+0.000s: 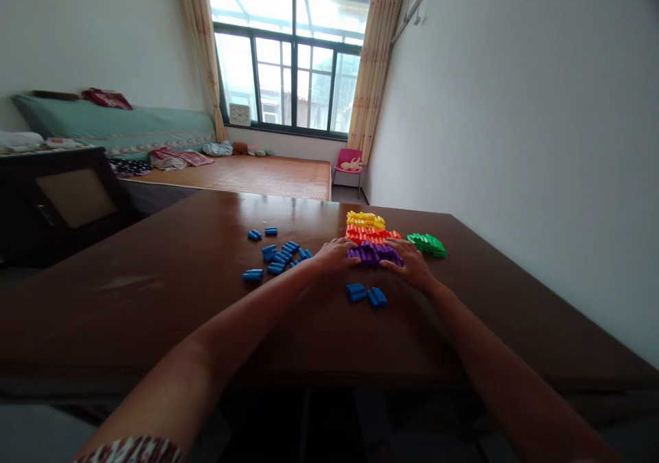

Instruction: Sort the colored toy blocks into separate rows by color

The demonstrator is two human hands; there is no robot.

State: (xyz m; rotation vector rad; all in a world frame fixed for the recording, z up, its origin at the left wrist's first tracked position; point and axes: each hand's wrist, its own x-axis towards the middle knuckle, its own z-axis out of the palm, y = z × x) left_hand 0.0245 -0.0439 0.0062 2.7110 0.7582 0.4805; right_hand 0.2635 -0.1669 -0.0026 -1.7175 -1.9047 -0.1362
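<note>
My left hand [337, 254] is at the left end of a stack of purple plastic pieces [373, 253], its thumb on the near side and its fingers curled at the far side. At the right end, my right hand [410, 262] grips the same purple pieces, thumb in front. Right behind them is a row of orange-red pieces [368, 233], with yellow pieces [365, 220] beyond it. Green pieces [427, 244] form a group to the right of my right hand. Two blue pieces [377, 297] lie nearer to me, and several blue pieces [281, 257] are scattered left of my left hand.
Everything lies on a glossy dark brown table [169, 291]. Past its far edge are a bed [268, 173], a pink chair [349, 161] and a window. A dark cabinet [62, 195] stands at the left, and a white wall [515, 106] runs along the right.
</note>
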